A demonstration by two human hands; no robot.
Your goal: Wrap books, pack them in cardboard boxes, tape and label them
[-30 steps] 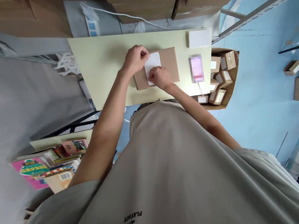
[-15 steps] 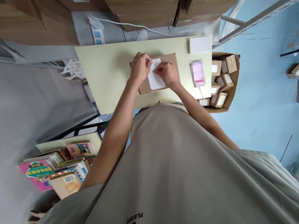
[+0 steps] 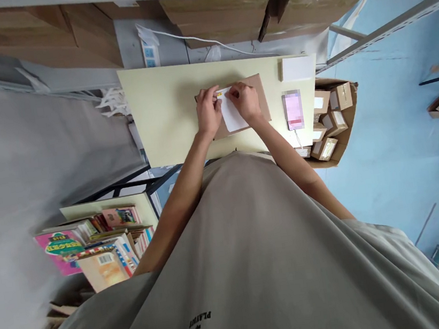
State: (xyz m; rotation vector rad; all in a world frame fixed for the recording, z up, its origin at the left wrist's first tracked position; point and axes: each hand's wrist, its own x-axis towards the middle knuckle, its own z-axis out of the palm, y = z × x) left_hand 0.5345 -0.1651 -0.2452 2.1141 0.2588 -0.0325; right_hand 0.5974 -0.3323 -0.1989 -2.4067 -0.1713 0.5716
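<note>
A flat brown cardboard box [image 3: 259, 92] lies at a slight tilt on the pale yellow table [image 3: 163, 104]. On top of it is a white label [image 3: 233, 118] with a small yellow patch at its upper left corner. My left hand [image 3: 208, 113] is closed at that corner, thumb and fingers pinched on the label's edge beside the yellow patch. Over the label's upper right part, my right hand [image 3: 245, 101] is closed too, its fingertips pinching the top edge. The hands cover both sides of the label and part of the box.
To the right lie a pink-screened phone [image 3: 293, 110] with a cable and a white stack [image 3: 296, 68]. A large carton [image 3: 351, 136] of small boxes stands beside the table. Behind are a power strip [image 3: 150, 54] and large cartons [image 3: 220, 16]; books [image 3: 106, 255] sit lower left.
My left hand has moved down to the label's upper left corner, and my right hand up to its top edge. The yellow patch now shows. Box and label have turned slightly.
</note>
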